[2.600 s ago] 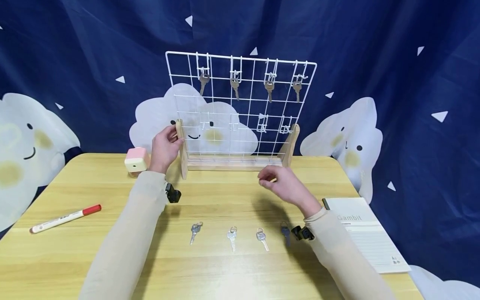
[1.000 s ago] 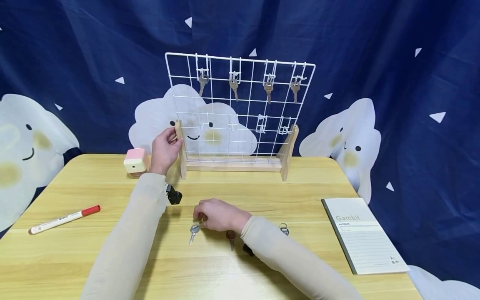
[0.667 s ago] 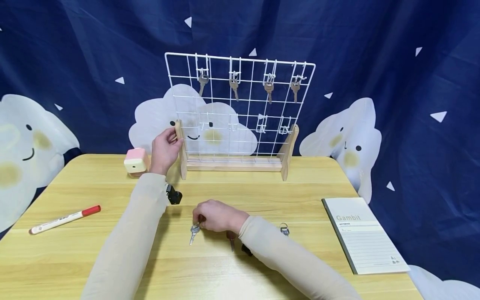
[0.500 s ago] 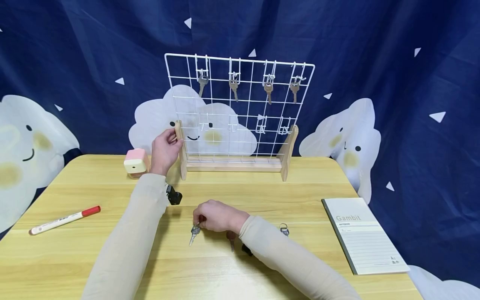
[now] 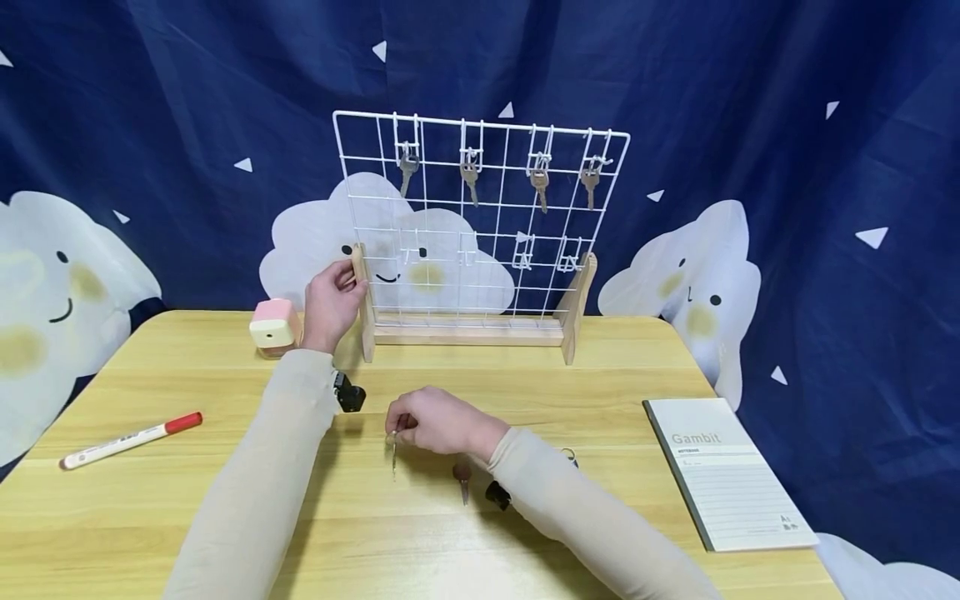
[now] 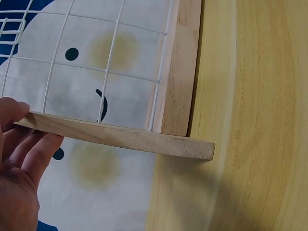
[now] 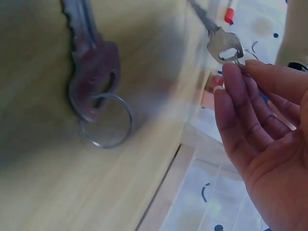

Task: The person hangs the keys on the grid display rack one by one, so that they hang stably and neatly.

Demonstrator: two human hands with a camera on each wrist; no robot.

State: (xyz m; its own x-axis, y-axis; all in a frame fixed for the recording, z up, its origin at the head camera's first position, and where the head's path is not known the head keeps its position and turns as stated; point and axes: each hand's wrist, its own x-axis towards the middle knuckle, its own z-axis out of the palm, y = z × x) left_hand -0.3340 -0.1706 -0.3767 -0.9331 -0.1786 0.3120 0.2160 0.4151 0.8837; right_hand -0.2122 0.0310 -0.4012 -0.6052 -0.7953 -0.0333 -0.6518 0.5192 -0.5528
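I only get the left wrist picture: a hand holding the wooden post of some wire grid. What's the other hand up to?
Observer: The right hand holds a key by its ring end.
Visitor: Oh! Does anything hang higher up on the grid?
Observer: Yes, the head view shows four other keys hanging along its upper part.
Visitor: And what lies on the right side of the table?
Observer: A notebook with "Gambit" printed on its cover.

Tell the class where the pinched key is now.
At upper right in the right wrist view, the pinched key is held by its ring in the right hand. In the head view, it hangs left of another key lying on the table.
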